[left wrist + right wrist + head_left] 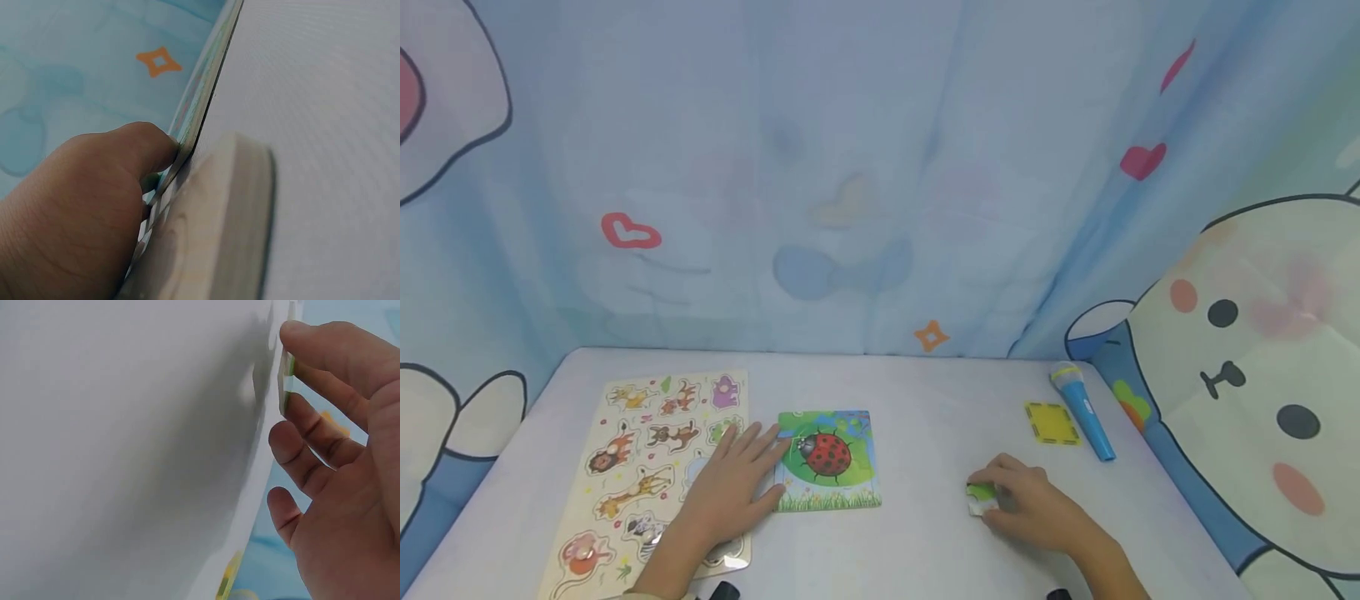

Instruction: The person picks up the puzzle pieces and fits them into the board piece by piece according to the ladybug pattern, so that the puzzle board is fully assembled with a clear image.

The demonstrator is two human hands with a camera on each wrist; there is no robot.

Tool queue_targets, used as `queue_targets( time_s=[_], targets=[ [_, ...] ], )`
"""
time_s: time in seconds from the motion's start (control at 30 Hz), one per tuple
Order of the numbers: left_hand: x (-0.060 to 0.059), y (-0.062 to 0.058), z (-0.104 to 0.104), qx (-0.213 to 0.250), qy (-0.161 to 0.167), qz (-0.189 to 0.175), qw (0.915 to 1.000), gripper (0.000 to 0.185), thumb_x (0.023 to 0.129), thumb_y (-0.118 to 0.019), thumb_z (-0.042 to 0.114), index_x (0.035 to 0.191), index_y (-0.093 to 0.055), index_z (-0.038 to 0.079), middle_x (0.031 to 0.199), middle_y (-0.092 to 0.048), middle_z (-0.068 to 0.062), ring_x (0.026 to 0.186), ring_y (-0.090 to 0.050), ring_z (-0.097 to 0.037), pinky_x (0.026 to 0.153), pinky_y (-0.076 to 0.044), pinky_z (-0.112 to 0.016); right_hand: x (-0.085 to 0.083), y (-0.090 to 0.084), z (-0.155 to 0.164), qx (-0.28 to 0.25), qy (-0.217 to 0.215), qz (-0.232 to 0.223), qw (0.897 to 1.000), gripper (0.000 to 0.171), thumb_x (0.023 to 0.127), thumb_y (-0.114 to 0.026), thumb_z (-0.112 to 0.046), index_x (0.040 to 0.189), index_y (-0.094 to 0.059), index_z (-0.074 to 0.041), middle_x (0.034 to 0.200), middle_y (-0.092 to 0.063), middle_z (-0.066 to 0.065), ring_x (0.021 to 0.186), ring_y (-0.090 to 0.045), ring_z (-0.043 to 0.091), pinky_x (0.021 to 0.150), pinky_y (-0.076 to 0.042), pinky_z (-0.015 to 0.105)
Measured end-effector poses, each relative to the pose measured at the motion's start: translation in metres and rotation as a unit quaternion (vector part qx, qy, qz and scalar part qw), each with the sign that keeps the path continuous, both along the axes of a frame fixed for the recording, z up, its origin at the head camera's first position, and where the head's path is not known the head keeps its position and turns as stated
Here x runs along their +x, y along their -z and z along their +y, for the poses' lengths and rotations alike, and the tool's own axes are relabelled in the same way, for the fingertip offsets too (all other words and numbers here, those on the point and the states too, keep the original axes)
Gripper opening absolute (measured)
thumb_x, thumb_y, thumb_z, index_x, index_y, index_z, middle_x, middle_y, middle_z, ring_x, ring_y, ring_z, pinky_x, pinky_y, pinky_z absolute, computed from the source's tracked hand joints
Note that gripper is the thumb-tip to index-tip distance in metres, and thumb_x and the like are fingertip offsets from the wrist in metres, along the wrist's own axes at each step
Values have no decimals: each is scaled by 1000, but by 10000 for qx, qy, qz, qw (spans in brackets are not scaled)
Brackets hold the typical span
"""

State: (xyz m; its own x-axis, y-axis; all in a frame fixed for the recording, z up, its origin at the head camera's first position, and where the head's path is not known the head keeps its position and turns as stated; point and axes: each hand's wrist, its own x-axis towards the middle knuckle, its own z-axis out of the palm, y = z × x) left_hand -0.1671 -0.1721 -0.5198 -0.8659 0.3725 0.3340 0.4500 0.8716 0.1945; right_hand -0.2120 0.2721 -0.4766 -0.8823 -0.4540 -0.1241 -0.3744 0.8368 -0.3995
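Note:
My left hand [732,485] lies with its fingers spread over the right side of a wooden animal peg puzzle [651,462]. Its thumb and fingertips touch the left edge of a square ladybug puzzle [831,460], which lies flat on the table. In the left wrist view the thumb [147,147] meets the edge of that ladybug puzzle [203,103]. To the right, my right hand [1033,504] pinches a small green-and-white puzzle piece [981,497] between thumb and fingers. The right wrist view shows this thin piece [285,387] edge-on, with the lower fingers loosely bent.
A yellow square tile [1052,423] lies beyond my right hand, with a blue toy microphone [1086,417] just right of it. The white table [917,467] ends at a printed blue curtain [865,325] behind and at the sides.

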Motion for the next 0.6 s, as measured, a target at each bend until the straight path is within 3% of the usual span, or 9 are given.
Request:
queue_targets(
  time_s=[0.23,0.43,0.6],
  targets=[
    [0,1,-1,5,2,33,10000,60,91,-58,43,143,-51,13,151,-41,-10,139,-33,-37,117,-13,-57,-8,0,-42,-258,-633,426,9968,33,80,-80,-34,111,-69,-34,106,-56,-22,98,-52,4,90,-44,44],
    [0,1,0,43,-12,-7,10000,60,91,-58,43,143,-51,14,151,-41,-10,140,-32,-37,117,-13,-57,-17,-2,-80,-582,-1452,764,9847,30,81,-79,-26,109,-69,-28,103,-57,-16,91,-52,4,79,-35,36],
    [0,0,0,66,-23,-31,10000,60,91,-58,42,143,-51,13,151,-41,-10,140,-32,-37,117,-12,-57,-21,-3,-112,-620,-1807,865,9778,31,81,-80,-25,110,-70,-24,102,-57,-14,93,-54,4,79,-34,35]
  ],
)
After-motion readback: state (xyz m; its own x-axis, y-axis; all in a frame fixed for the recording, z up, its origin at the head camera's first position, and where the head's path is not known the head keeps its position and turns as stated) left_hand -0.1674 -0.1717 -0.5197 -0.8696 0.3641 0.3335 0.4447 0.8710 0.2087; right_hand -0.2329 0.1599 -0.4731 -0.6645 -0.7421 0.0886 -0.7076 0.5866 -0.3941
